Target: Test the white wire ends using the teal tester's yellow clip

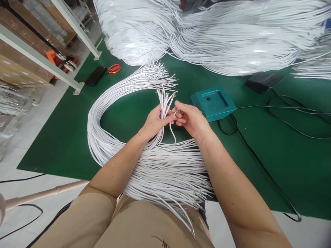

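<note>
My left hand (158, 120) is closed round a small bunch of white cables (163, 101), whose tips stand up above the fingers. Close beside it on the right, my right hand (190, 117) pinches the end of one white cable (171, 130), which curves down below the fingers. A big looped bundle of white cables (96, 117) lies on the green table around both hands. One set of its ends fans out under my forearms, and the other set points right, just beyond the hands.
Right of my hands sits a teal box (213, 101) with a recessed top and black cords (248, 144). Large piles of white cable (232, 38) fill the back of the green table (292, 165). Red-handled scissors (114, 68) and a dark phone-like object (96, 75) lie at left, near metal posts (74, 31).
</note>
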Motion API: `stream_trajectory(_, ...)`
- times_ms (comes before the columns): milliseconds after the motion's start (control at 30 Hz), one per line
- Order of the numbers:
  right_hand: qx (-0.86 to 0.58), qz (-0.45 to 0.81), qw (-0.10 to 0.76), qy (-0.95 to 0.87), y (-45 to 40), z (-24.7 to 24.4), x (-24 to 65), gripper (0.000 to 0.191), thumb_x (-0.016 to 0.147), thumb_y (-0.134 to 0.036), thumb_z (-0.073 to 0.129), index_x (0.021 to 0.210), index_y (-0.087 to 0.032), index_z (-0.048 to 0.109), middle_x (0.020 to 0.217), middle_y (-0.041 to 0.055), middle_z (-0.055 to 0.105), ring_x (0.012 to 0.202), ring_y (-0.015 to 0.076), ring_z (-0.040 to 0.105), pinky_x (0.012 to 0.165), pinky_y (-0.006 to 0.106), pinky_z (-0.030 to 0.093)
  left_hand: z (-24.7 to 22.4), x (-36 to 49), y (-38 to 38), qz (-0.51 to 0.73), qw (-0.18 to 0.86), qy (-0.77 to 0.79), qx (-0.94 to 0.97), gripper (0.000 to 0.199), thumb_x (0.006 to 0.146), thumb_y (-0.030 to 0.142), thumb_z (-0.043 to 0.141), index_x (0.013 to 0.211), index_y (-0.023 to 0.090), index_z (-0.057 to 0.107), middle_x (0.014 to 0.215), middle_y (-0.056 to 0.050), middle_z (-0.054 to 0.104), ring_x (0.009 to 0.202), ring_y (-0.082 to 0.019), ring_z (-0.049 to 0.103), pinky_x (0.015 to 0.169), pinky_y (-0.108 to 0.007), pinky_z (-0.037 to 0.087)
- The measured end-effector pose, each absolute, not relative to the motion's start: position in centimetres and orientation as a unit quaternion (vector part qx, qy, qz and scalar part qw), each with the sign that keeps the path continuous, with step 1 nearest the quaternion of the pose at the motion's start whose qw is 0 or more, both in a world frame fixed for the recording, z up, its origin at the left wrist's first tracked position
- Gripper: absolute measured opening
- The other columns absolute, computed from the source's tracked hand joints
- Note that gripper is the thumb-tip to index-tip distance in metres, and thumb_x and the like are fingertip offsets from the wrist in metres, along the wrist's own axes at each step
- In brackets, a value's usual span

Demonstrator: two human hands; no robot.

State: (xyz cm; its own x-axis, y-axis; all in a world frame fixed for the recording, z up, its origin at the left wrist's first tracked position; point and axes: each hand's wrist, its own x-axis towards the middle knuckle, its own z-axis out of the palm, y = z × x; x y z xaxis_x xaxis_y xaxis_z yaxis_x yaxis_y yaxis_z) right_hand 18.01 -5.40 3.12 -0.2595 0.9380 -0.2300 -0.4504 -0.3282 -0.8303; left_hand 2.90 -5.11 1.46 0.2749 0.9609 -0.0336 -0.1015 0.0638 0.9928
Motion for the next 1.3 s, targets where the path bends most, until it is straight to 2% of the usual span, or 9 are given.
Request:
stream_trajectory(233,-0.344,0.779,0.437,-0.29,-5.2,2.9,18.6,0.029,0.068,-0.041,0.079,0.075,-0.016,0.065,0.057,-0.0089,0.039,0.046,0.0042,0.028,0.054,0.022,0.04,1.2,2.7,-5.1,0.454,0.614,0.386,0.518,0.036,0.068,0.03,0.079,0.082,0.017,0.049,0.071,0.004,0.06,0.061,-0.007,0.06,0.059,-0.021,0.044)
stream_trajectory(367,-0.351,0.751,0.46,-0.318,-5.3,3.0,18.3,0.032,0.067,-0.043,0.079,0.081,-0.016,0.067,0.06,-0.0067,0.046,0.049,0.0052,0.036,0.051,0.021,0.036,1.2,2.6,-5.0,0.464,0.62,0.376,0.508,0.035,0.069,0.031,0.078,0.085,0.017,0.05,0.071,0.004,0.06,0.063,-0.008,0.06,0.058,-0.021,0.043)
stream_trajectory(500,-0.402,0.685,0.495,-0.351,-5.5,3.2,17.8,0.039,0.066,-0.053,0.078,0.076,-0.017,0.066,0.062,-0.0033,0.054,0.051,0.0069,0.044,0.05,0.022,0.038,1.4,2.5,-5.0,0.465,0.618,0.376,0.51,0.042,0.069,0.032,0.079,0.102,0.02,0.056,0.07,0.004,0.06,0.062,-0.008,0.059,0.059,-0.021,0.044)
stream_trajectory(633,-0.403,0.687,0.496,-0.345,-5.5,3.1,17.7,0.034,0.063,-0.044,0.082,0.072,-0.016,0.067,0.058,-0.0033,0.054,0.053,0.007,0.047,0.052,0.021,0.04,1.4,2.4,-4.9,0.461,0.608,0.38,0.523,0.051,0.07,0.033,0.078,0.117,0.024,0.06,0.073,0.004,0.059,0.061,-0.007,0.055,0.06,-0.021,0.045)
stream_trajectory(833,-0.407,0.702,0.48,-0.335,-5.5,3.3,17.9,0.02,0.066,-0.031,0.077,0.074,-0.015,0.069,0.06,-0.0021,0.058,0.054,0.0071,0.049,0.055,0.021,0.044,1.2,2.3,-4.9,0.456,0.609,0.376,0.529,0.052,0.072,0.034,0.076,0.121,0.025,0.061,0.077,0.002,0.059,0.065,-0.008,0.054,0.06,-0.021,0.045)
stream_trajectory(967,-0.474,0.596,0.504,-0.407,-5.8,3.6,17.5,0.015,0.07,-0.031,0.07,0.07,-0.016,0.068,0.06,-0.0011,0.06,0.053,0.0083,0.05,0.057,0.024,0.045,1.3,2.4,-5.0,0.45,0.62,0.375,0.522,0.049,0.072,0.034,0.076,0.118,0.025,0.062,0.078,0.001,0.061,0.068,-0.009,0.056,0.06,-0.02,0.044)
stream_trajectory(1100,-0.53,0.442,0.493,-0.531,-5.9,3.2,17.2,0.014,0.077,-0.031,0.065,0.074,-0.018,0.068,0.067,-0.0003,0.064,0.059,0.0118,0.053,0.061,0.026,0.045,1.6,2.4,-5.1,0.448,0.631,0.382,0.505,0.043,0.07,0.032,0.078,0.11,0.022,0.064,0.073,0.002,0.06,0.067,-0.009,0.057,0.058,-0.02,0.043)
stream_trajectory(1200,-0.56,0.249,0.444,-0.653,-6.1,2.6,17.1,0.019,0.087,-0.027,0.053,0.074,-0.019,0.064,0.076,0.0029,0.064,0.068,0.0144,0.055,0.065,0.027,0.042,1.9,2.3,-5.0,0.442,0.671,0.384,0.455,0.041,0.069,0.028,0.078,0.107,0.02,0.063,0.07,0.002,0.06,0.063,-0.008,0.057,0.056,-0.02,0.042)
stream_trajectory(1300,-0.548,0.055,0.339,-0.763,-6.2,2.3,17.1,0.03,0.095,-0.023,0.039,0.078,-0.018,0.063,0.086,0.0082,0.062,0.075,0.0173,0.054,0.067,0.029,0.038,2.1,2.0,-4.7,0.428,0.71,0.389,0.402,0.038,0.07,0.024,0.077,0.103,0.016,0.062,0.07,0.0,0.062,0.061,-0.008,0.058,0.055,-0.019,0.042)
